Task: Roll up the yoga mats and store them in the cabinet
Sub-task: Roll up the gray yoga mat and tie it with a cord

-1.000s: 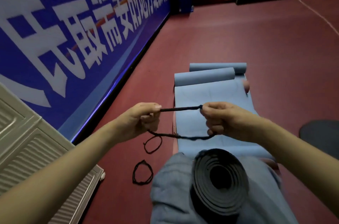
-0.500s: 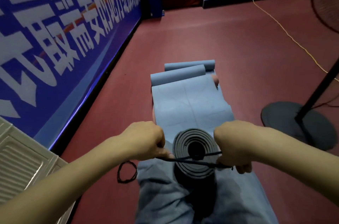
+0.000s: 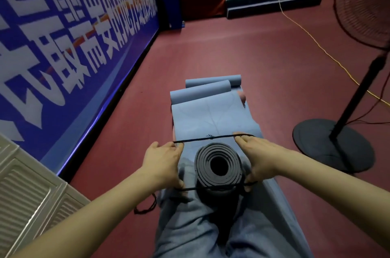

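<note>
A rolled-up dark grey foam yoga mat [image 3: 218, 166] stands on end between the person's knees, its spiral end facing up toward the camera, resting on grey trousers [image 3: 190, 222]. The left hand [image 3: 163, 162] and right hand [image 3: 256, 157] sit on either side of the roll, fingers spread out straight, stretching a black elastic cord loop [image 3: 211, 137] wide open: one strand runs taut across the fingertips on the far side of the roll, the other crosses the near side of the roll by the thumbs. Beyond the roll, a light blue yoga mat [image 3: 209, 116] lies flat on the dark red floor [image 3: 232, 50], its far end curled up, with a second light blue roll [image 3: 213, 81] just behind it. Another black cord loop [image 3: 145, 207] lies on the floor near the left forearm. A blue banner with white characters [image 3: 69, 31] lines the left wall, a white ribbed plastic cabinet [image 3: 27, 198] sits near left, and a black fan stand's round base [image 3: 329, 143] is on the right.
</note>
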`<state>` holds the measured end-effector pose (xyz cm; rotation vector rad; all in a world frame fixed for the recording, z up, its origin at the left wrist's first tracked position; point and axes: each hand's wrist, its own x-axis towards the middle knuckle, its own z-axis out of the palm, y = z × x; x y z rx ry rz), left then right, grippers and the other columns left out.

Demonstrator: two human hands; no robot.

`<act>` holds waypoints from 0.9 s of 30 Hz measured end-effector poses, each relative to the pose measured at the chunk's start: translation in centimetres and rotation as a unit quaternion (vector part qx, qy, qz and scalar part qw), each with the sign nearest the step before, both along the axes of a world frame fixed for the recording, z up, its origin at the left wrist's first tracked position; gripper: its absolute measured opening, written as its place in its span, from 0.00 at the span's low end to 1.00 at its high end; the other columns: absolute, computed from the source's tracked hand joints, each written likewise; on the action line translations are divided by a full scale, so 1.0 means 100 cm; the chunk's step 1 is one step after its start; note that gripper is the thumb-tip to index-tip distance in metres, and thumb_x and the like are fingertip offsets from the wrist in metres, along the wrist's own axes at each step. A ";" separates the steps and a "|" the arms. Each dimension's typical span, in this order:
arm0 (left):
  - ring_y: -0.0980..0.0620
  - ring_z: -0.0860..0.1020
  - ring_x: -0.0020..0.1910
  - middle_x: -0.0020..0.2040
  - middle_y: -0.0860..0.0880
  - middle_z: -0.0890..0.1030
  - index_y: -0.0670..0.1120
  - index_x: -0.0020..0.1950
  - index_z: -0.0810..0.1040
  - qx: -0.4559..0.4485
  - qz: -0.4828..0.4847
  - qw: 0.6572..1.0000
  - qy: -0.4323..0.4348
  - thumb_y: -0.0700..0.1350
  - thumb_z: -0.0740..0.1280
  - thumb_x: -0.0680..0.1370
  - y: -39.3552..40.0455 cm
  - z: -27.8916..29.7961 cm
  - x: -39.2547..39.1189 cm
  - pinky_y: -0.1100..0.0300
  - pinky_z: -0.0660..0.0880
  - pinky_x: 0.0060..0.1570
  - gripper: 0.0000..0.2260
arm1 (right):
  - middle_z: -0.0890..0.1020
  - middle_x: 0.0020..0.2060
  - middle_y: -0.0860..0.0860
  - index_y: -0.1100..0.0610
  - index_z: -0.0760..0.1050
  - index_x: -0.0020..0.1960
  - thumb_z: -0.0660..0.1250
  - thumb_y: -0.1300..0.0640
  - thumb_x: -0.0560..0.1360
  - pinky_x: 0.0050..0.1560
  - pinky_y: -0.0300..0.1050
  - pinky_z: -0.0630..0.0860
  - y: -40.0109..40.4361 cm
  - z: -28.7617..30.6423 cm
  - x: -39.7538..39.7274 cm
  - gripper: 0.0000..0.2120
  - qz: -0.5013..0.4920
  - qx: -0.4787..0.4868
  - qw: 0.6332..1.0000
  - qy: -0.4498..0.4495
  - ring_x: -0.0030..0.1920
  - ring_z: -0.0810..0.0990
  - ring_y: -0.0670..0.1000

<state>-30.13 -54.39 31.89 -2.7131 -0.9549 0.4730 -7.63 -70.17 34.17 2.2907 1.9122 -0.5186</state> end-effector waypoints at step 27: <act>0.43 0.80 0.59 0.60 0.46 0.81 0.49 0.67 0.74 -0.177 0.104 0.977 0.062 0.52 0.68 0.80 0.091 -0.164 0.096 0.50 0.78 0.54 0.17 | 0.74 0.72 0.50 0.49 0.68 0.74 0.86 0.50 0.60 0.66 0.44 0.72 0.105 -0.169 0.083 0.47 -0.082 -0.007 0.987 0.141 0.69 0.74 0.54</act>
